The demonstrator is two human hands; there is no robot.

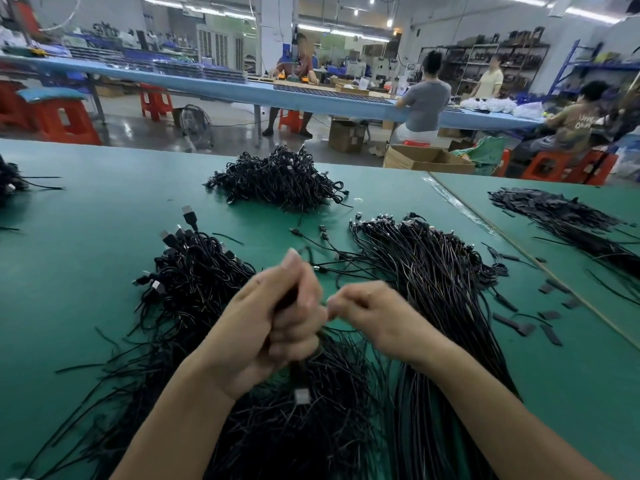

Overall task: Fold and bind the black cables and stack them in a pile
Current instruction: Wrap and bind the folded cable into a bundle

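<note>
left hand (pixel 277 320): clenched round a folded cable (pixel 286 298), fingers curled tight over the loops, held above the counter (pixel 86 216)
right hand (pixel 370 311): fingers curled in a pinch, touching the left hand's fingertips; what they pinch I cannot tell, perhaps a tie
cable: mostly hidden inside the left fist; one plug (pixel 300 396) hangs just below that hand
handling: looks light, thin and limp, yet springy once folded; the loops would likely spread if the fist slackens
hold: best taken across the middle of the fold, plugs left free, binding at the waist where the fingertips meet
loose cables (pixel 436 271): long straight bunch just right of the right hand
heap (pixel 194 275): tangled, plugs up, just left of and ahead of the left hand
pile (pixel 277 181): well ahead of both hands, seemingly bound bundles; the likely stacking place
strands (pixel 277 438): thin black lengths under both wrists, kind unclear
</note>
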